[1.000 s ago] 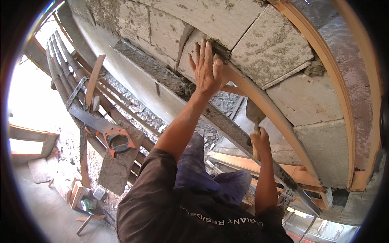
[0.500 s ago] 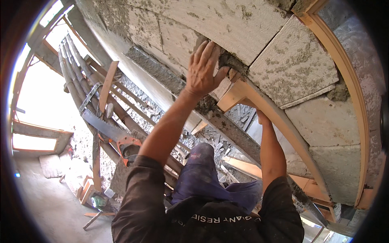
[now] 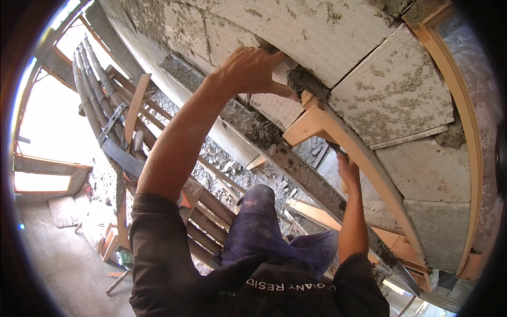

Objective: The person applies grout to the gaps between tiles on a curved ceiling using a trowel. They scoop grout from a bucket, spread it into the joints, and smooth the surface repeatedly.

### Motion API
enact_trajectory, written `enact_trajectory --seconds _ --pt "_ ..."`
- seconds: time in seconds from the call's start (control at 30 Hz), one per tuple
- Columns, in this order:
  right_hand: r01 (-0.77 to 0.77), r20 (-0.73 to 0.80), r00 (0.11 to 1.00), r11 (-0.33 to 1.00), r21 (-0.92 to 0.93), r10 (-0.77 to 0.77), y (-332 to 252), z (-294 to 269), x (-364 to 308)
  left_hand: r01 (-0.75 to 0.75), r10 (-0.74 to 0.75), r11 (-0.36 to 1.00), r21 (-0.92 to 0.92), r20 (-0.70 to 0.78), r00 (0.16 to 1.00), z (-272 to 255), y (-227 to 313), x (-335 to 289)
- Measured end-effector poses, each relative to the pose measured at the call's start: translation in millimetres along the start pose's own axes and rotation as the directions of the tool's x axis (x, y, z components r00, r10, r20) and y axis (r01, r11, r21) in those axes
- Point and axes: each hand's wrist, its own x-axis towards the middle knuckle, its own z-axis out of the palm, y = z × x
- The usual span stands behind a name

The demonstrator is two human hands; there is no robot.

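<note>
My left hand [image 3: 248,68] is raised to the joint between two grey masonry blocks [image 3: 391,95] of a curved arch. Its bent fingers press a lump of wet grey mortar [image 3: 306,82] into the gap, just above the end of a curved wooden form [image 3: 369,164]. My right hand [image 3: 348,171] is lower. It is closed around a dark tool handle [image 3: 336,149] that is partly hidden behind the wooden form; the tool's head is out of sight.
A mortar-smeared ledge [image 3: 248,124] runs below the blocks. Wooden planks [image 3: 211,206], rubble [image 3: 222,158] and a bundle of grey pipes [image 3: 87,90] lie below to the left. My knee in blue trousers [image 3: 259,211] is bent beneath me. A bright opening [image 3: 53,132] is at far left.
My left hand went from lying flat on the block to curling its fingers into the mortar joint. The view has shifted closer to the arch, and my right hand stays low by the wooden form.
</note>
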Motion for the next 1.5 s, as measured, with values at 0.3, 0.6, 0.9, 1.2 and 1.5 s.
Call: enact_trajectory --seconds 0.3,0.6,0.9,1.2,1.5 --pt "-0.048 0.099 0.991 0.927 -0.371 0.091 -25.6 -105.4 -214.7 -0.117 0.08 0.978 -0.175 -0.205 0.975 17.9 -12.4 -0.7" --pt "0.1 0.257 0.952 0.961 0.259 -0.168 -116.8 -30.5 -212.3 -0.08 0.045 0.986 -0.149 -0.222 0.974 15.9 -9.4 -1.8" --pt "0.096 0.182 0.961 0.87 0.483 -0.207 -191.4 17.4 -158.2 -0.005 -0.07 0.951 -0.311 -0.228 0.971 26.5 -12.3 -3.7" --pt "0.021 0.138 0.985 0.858 0.513 -0.107 -206.3 30.3 -162.5 -0.067 -0.014 0.983 -0.171 -0.43 0.903 37.0 -3.1 -9.0" --pt "-0.018 0.095 0.994 0.755 0.655 -0.059 -218.9 51.1 -184.1 0.008 -0.077 0.989 -0.146 -0.47 0.879 38.3 10.2 -8.8"
